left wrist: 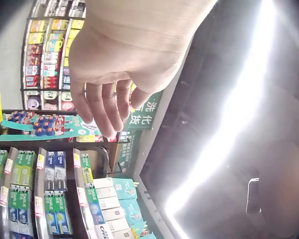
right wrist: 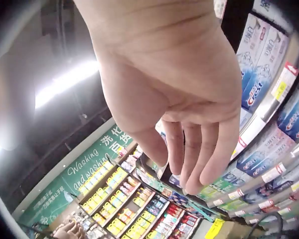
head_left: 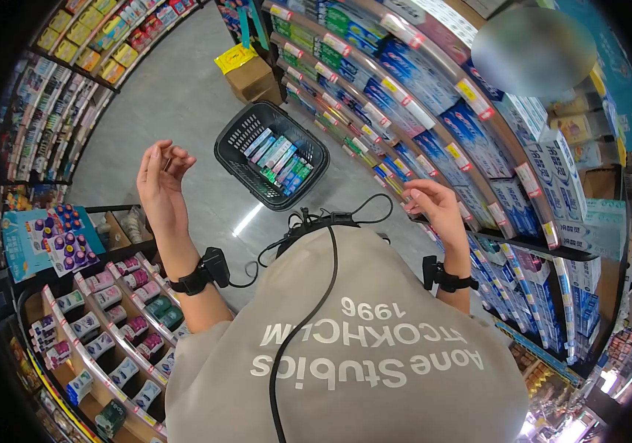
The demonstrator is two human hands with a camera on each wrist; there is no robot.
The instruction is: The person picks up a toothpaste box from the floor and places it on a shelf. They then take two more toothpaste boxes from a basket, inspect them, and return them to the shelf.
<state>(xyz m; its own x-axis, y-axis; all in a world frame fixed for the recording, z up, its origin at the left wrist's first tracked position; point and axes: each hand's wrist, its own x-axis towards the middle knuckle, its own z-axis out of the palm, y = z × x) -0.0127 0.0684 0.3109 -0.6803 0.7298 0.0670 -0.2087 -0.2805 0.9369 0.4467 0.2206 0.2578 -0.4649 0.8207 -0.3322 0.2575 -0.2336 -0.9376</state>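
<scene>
In the head view the left hand point(head_left: 164, 188) is raised left of a black basket point(head_left: 227, 151), its fingers loosely bent and holding nothing. On the basket's other side, the right hand point(head_left: 436, 209) hovers near the toothpaste shelves, also empty, with relaxed fingers. Several toothpaste boxes point(head_left: 279, 159) lie inside the basket on the floor. The left wrist view shows the hand point(left wrist: 124, 64) with fingers hanging loosely. Relaxed fingers of the right hand point(right wrist: 174, 94) hang in front of the shelves in the right wrist view, touching nothing.
Shelves of boxed toothpaste point(head_left: 412, 74) curve along the right. A cardboard box point(head_left: 251, 80) with a yellow package stands behind the basket. Shelves of cups and tubs point(head_left: 109, 317) are at lower left. A black cable point(head_left: 323, 295) runs down the person's shirt. Grey floor point(head_left: 183, 74) surrounds the basket.
</scene>
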